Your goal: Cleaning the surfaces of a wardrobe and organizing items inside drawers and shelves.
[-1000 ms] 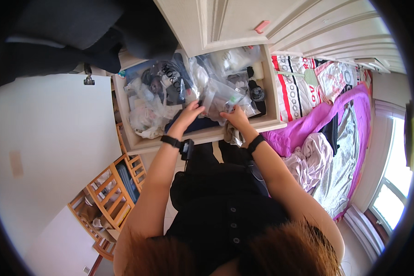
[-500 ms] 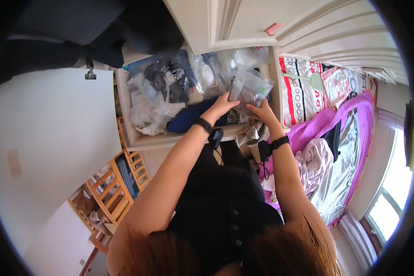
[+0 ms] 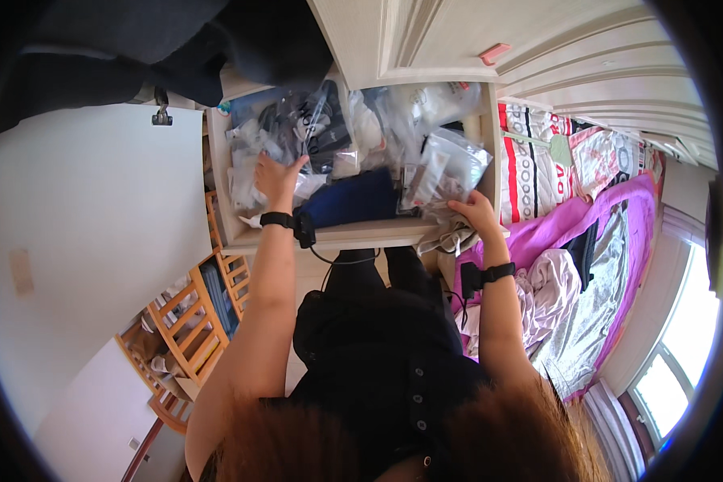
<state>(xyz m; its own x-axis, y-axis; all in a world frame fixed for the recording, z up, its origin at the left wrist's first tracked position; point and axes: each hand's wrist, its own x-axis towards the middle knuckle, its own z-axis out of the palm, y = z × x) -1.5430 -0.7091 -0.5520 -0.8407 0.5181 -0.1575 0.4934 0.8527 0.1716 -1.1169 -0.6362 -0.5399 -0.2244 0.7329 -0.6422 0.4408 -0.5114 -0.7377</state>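
A pulled-out drawer (image 3: 353,235) is packed with clear plastic bags and folded cloth. On its left side my left hand (image 3: 276,181) reaches over whitish plastic bags (image 3: 245,177), thumb and fingers spread apart. Beyond that hand lies a clear bag with dark contents (image 3: 321,132), partly smeared by motion. My right hand (image 3: 478,214) is at the drawer's front right, its thumb and fingers at the lower edge of a clear plastic bag (image 3: 450,169) with pale contents. Between my hands rests a dark blue folded cloth (image 3: 352,199). Beige cloth (image 3: 448,234) hangs over the front edge near my right hand.
A white cabinet door (image 3: 450,40) with a pink handle stands open above the drawer. Dark clothes (image 3: 136,48) hang at upper left over a white panel (image 3: 96,241) with a black clip. Purple bedding (image 3: 530,229) is at right, a wooden rack (image 3: 189,325) at lower left.
My left hand has left the clear bag at the right and moved left over the whitish bags. That bag now lies lower, beside my right hand. More of the blue cloth shows.
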